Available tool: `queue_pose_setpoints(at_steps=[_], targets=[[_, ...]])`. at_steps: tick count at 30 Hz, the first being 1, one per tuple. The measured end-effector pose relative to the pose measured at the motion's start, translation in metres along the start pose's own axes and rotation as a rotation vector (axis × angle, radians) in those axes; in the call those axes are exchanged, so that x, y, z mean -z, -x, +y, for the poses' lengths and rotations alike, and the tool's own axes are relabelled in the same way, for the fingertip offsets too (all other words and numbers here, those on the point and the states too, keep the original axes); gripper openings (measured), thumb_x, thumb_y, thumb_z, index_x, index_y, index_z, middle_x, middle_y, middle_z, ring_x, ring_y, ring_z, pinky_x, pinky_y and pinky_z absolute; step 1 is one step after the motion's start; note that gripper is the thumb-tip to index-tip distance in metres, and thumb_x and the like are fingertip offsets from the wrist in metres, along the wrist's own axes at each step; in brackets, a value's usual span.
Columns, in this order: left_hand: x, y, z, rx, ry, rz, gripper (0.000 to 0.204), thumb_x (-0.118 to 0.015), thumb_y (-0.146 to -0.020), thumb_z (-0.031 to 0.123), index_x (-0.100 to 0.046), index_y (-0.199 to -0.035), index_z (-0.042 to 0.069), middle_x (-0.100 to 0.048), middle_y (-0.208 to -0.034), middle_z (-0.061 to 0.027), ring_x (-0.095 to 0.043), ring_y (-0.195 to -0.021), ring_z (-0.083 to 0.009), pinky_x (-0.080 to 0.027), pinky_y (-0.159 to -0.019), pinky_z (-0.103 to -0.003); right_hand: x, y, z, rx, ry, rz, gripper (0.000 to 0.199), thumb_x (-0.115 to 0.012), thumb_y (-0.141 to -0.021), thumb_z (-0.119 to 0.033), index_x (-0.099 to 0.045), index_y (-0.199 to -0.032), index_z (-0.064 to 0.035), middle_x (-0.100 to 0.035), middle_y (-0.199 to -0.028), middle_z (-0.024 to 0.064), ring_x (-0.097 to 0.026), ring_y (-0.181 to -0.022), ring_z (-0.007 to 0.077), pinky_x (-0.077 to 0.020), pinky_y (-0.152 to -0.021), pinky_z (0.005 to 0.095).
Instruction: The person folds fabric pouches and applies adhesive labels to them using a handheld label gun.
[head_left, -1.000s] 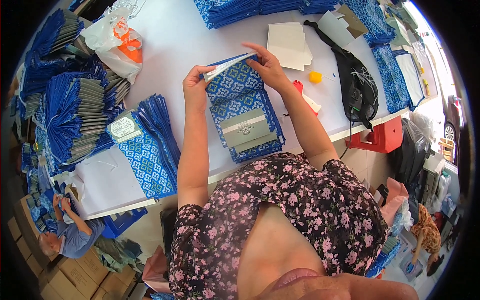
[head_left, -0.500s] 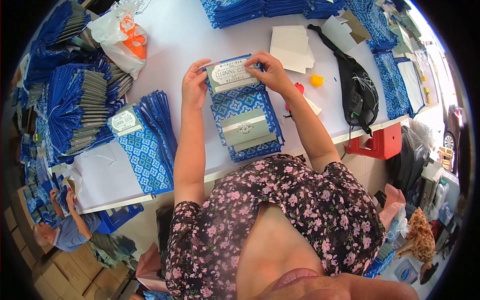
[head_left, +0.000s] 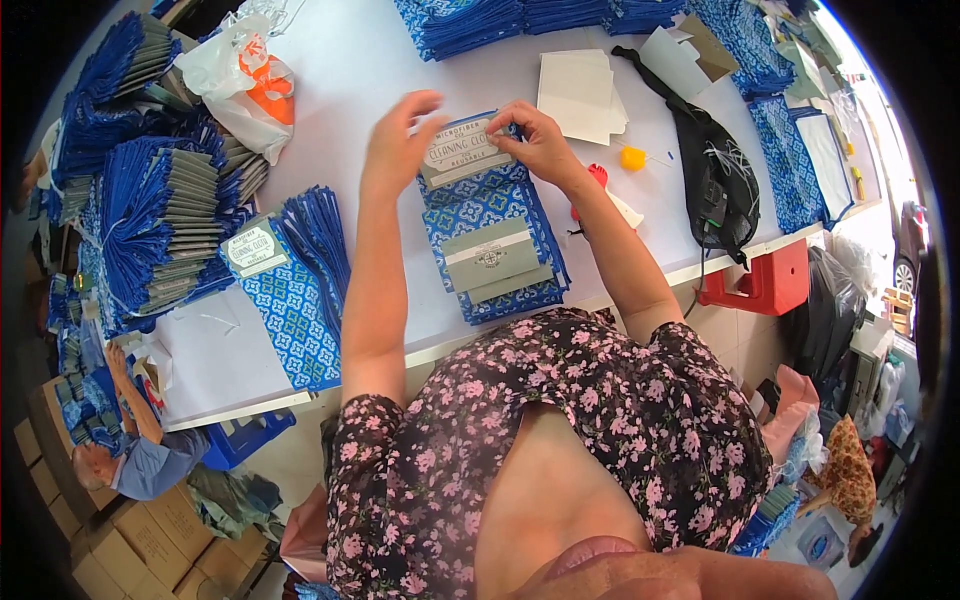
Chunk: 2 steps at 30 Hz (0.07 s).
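Pinched between thumb and fingers of the right hand [head_left: 540,142] was the right end of a grey card label [head_left: 466,152], which sat across the far end of a blue patterned cloth [head_left: 480,205] lying on the white table [head_left: 350,90] directly in front of the person. Just left of the label, the left hand [head_left: 398,145] was open with fingers spread and lifted, its fingertips close to the label's left edge but not clearly touching it. Nearer on the same cloth pile lay more grey card bands [head_left: 495,260], stacked slightly askew. To the left, another folded cloth with a label [head_left: 283,300] rested beside a fan of blue cloths [head_left: 315,235], and further left stood a large heap of banded blue cloths [head_left: 160,220]. At the far left sat a white and orange plastic bag [head_left: 245,80]. Right of the hands were a sheet stack of white card [head_left: 580,95], a small yellow object [head_left: 632,158], a black bag [head_left: 720,180], and, off the table's near-right edge, a red stool [head_left: 765,285]
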<state>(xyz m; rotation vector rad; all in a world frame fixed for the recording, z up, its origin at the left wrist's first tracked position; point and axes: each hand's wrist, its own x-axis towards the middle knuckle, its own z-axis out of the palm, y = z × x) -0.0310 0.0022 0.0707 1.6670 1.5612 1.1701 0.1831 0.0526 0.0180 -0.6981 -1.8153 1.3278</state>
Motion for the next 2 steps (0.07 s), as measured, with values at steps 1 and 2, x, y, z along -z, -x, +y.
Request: queue_pose_setpoints(at_steps=[1,2], targets=[[0.007,0.006,-0.011,0.128,0.123,0.108,0.026,-0.063,-0.085,0.020,-0.060,-0.109,0.009,-0.064,-0.106,-0.0111,-0.060,-0.103,-0.0239,-0.047,-0.088,-0.036,0.002,0.001,-0.001,-0.025,0.031,-0.005,0.013,-0.066,-0.081,-0.001,-0.063,-0.092,-0.0073,-0.053,-0.096,0.0027,-0.052,-0.092,0.0110,-0.0414,-0.079,0.0214],[0.016,0.016,-0.044,0.208,0.145,0.208,0.034,-0.066,-0.084,0.022,-0.059,-0.115,0.010,-0.063,-0.112,-0.0142,-0.059,-0.106,-0.0259,-0.045,-0.090,-0.036,0.000,0.000,-0.006,-0.044,0.060,-0.021,0.014,-0.067,-0.081,-0.002,-0.063,-0.093,-0.0078,-0.053,-0.096,0.0031,-0.052,-0.092,0.0118,-0.0415,-0.080,0.0220]])
